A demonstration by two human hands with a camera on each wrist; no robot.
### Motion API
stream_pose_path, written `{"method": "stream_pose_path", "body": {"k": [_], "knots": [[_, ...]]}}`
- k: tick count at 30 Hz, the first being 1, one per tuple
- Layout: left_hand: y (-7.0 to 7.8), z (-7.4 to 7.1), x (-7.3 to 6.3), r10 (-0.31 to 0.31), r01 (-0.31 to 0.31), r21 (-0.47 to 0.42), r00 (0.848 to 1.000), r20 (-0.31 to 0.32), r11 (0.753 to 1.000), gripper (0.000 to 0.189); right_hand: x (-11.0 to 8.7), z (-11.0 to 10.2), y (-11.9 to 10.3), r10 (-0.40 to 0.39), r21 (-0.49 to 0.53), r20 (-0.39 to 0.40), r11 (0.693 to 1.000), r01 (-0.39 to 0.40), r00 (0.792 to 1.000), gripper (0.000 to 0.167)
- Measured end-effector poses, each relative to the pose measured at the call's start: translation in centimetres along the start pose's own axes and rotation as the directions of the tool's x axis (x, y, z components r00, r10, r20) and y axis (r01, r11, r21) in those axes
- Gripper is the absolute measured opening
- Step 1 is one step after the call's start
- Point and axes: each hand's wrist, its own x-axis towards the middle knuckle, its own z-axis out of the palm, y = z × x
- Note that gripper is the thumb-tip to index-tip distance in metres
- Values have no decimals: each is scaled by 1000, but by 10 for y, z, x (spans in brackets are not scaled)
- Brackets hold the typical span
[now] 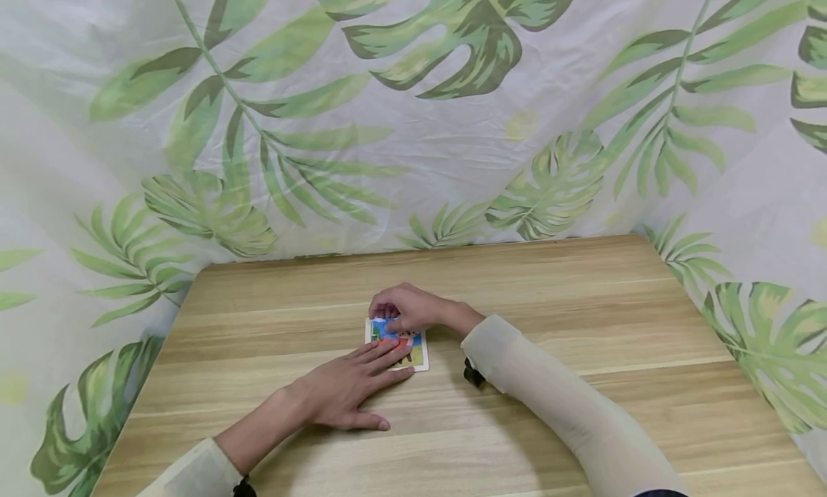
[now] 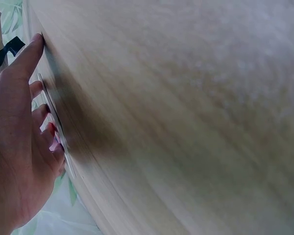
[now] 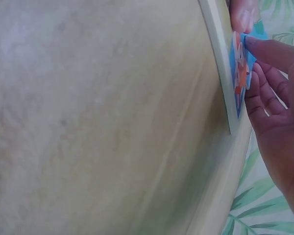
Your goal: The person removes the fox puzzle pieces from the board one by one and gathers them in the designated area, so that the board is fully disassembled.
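A small picture puzzle board (image 1: 423, 359) with a white border lies flat on the table, showing blue, orange and yellow patches. My left hand (image 1: 345, 389) rests with fingers spread across its lower left part, the thumb on the wood. In the left wrist view the board (image 2: 62, 139) appears edge-on under those fingertips. From the far side my right hand (image 1: 413, 307) reaches over the board's upper part. Its thumb and fingers pinch a thin blue puzzle piece (image 3: 251, 63) at the picture's surface. Whether that piece sits fully flat is hidden by the fingers.
The wooden table (image 1: 581, 303) extends around the board on all sides. Behind it and at both sides hangs a pale cloth (image 1: 452, 174) with green leaf prints.
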Motion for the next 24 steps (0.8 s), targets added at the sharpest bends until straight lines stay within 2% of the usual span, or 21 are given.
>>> {"method": "stream_pose_path", "body": {"k": [12, 24], "knots": [[0, -1, 0, 12, -12, 21, 1000, -11, 1000, 86, -4, -3, -4, 3, 66, -30, 998, -1, 1000, 24], [2, -2, -1, 4, -4, 23, 1000, -4, 1000, 86, -2, 0, -5, 5, 24, -42, 1000, -4, 999, 24]]}}
